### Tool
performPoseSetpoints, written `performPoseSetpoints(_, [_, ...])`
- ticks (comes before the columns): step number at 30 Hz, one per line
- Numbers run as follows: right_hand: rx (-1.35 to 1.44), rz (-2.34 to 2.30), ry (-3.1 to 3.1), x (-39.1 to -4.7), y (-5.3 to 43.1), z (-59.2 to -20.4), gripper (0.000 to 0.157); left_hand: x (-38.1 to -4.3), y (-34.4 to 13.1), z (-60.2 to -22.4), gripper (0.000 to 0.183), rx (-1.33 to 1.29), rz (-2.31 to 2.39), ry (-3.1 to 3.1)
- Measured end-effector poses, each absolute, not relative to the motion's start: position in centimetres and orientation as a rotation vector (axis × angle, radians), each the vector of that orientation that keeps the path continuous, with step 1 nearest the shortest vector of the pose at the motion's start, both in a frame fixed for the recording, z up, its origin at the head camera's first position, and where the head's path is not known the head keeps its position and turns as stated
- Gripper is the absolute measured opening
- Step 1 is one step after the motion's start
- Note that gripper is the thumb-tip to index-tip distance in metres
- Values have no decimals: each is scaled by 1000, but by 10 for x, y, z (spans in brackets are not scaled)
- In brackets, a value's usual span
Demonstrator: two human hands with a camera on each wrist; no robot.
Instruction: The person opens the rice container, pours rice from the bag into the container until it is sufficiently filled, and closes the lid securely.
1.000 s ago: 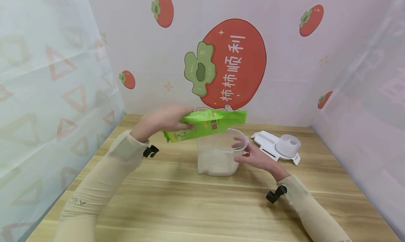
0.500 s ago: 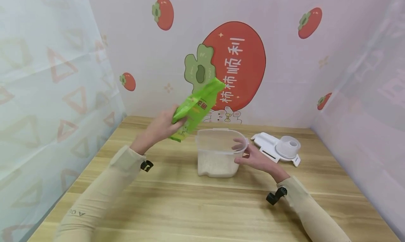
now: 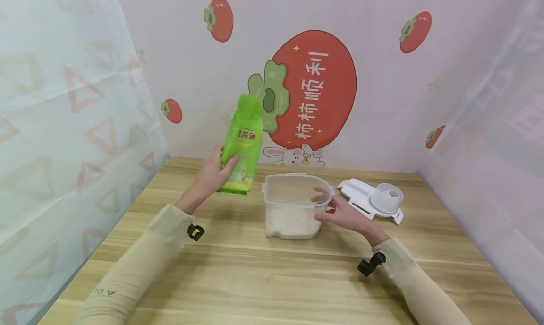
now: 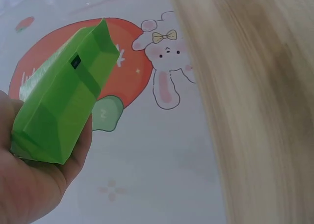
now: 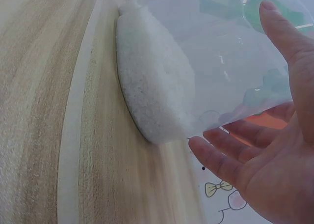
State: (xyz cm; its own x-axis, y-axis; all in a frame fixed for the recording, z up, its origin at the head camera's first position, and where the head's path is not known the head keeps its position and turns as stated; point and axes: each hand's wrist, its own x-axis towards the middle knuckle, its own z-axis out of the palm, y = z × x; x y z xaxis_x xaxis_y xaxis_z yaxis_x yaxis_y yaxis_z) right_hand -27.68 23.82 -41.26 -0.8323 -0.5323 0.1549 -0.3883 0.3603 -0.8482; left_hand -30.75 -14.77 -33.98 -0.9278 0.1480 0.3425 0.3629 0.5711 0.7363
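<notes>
My left hand point(image 3: 210, 176) grips a bright green rice bag point(image 3: 245, 145) by its side, thumb across its printed front. The bag stands nearly upright above the table, left of the container. In the left wrist view, the fingers curl round the green bag point(image 4: 59, 101), whose folded end faces the camera. A clear plastic container point(image 3: 293, 197), uncovered, rests on the table with white rice point(image 3: 293, 221) in its lower part. My right hand point(image 3: 342, 214) holds the container's right side, thumb in front and fingers behind. The right wrist view shows the rice point(image 5: 152, 76) through the wall.
A white lid point(image 3: 361, 197) with a clear round cup point(image 3: 386, 197) on it lies to the right of the container. The wooden table point(image 3: 263, 282) ends at a printed backdrop point(image 3: 382, 103), with fabric walls on both sides.
The green bag has swung from lying level over the container to nearly upright at its left, with my left hand turning. The right hand and container have stayed in place.
</notes>
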Motion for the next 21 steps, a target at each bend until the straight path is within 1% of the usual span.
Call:
performPoseSetpoints(7, [-840, -1465, 2477, -276, 238, -413, 70, -305, -155, -351, 62, -337, -1309, -2583])
performPoseSetpoints(13, [-834, -1455, 2486, -275, 238, -411, 71, -306, -167, -360, 62, -267, -1196, -2661])
performPoseSetpoints(21, [-828, -1459, 2473, -274, 238, -410, 70, -308, -183, -375, 64, -264, -1105, -2837])
